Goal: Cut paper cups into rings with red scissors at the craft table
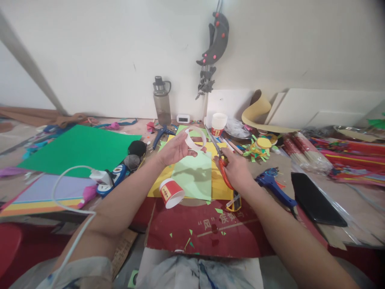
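A white ring (201, 149), looking like a band of paper cup, is pinched in my left hand (177, 147) above the green paper. My right hand (236, 168) is closed around the orange handles of a pair of scissors (223, 170), whose blades point up and away, just right of the ring. Below my hands, a light green sheet (192, 176) lies over yellow paper (221, 184). On its near left edge a red and white paper cup (172, 193) rests on its side. A yellow utility knife (234, 202) lies under my right wrist.
A blue glue gun (275, 186) and a black phone (317, 200) lie right. Left are a green sheet (84, 148) and a power strip (112, 178) with a white cable. A water bottle (162, 102) and another paper cup (219, 124) stand near the wall. Green scraps litter the red board (186, 224).
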Demonstrator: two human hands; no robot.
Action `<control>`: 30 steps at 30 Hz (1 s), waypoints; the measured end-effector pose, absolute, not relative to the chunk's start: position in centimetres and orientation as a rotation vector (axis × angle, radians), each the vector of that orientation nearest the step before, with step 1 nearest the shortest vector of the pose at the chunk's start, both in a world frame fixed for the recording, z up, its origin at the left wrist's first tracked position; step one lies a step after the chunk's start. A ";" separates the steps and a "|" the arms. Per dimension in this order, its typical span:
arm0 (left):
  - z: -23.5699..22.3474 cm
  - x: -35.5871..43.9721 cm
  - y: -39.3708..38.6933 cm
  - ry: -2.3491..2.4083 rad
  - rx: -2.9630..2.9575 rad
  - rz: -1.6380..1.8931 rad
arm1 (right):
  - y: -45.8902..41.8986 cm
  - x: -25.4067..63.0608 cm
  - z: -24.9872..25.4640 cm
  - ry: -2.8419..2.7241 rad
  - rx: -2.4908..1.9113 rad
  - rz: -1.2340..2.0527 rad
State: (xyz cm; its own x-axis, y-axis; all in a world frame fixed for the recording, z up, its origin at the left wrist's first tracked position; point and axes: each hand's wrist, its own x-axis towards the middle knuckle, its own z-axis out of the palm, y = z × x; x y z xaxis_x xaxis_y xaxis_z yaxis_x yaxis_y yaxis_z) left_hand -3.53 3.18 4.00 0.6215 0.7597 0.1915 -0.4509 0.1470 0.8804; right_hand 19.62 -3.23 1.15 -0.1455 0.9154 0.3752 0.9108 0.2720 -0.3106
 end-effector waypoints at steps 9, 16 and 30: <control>3.6 -3.5 3.8 0.455 1.080 0.776 | -3.1 19.4 0.7 -2.043 -1.559 0.012; 3.6 -3.6 3.8 0.431 1.120 0.822 | -3.3 19.2 1.0 -2.077 -1.742 -0.051; 3.2 -3.5 3.8 0.373 1.174 0.837 | -2.9 19.5 0.6 -2.018 -1.590 0.017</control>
State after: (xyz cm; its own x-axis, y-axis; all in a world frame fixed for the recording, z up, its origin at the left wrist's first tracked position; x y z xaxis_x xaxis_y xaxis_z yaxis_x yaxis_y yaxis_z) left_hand -3.52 3.81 3.20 0.6522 0.7415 0.1575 -0.3789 0.1390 0.9149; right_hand 19.49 -2.87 0.56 -0.1355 0.8983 0.4179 0.8913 0.2947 -0.3444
